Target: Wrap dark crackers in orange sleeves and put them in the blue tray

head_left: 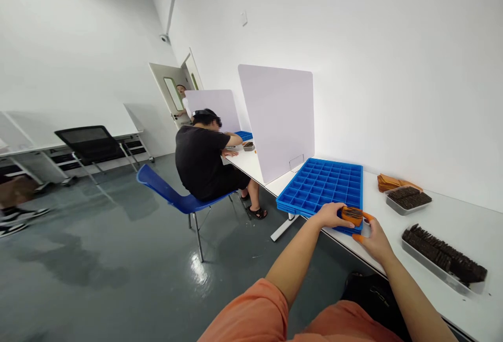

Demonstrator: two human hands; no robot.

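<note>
My left hand (331, 215) and my right hand (374, 238) are closed together on a small stack of dark flat pieces (352, 214), held at the near edge of a blue compartment tray (326, 182) on the white table (451, 216). Orange finger covers show on the fingertips of both hands. The tray's compartments look bare.
Two grey trays of dark pieces (444, 258) (408, 198) lie to the right, with orange paper (393, 181) behind. A white divider panel (280, 119) stands left of the tray. Beyond it a person in black (204, 161) sits on a blue chair (176, 195). A black chair (92, 145) stands far left.
</note>
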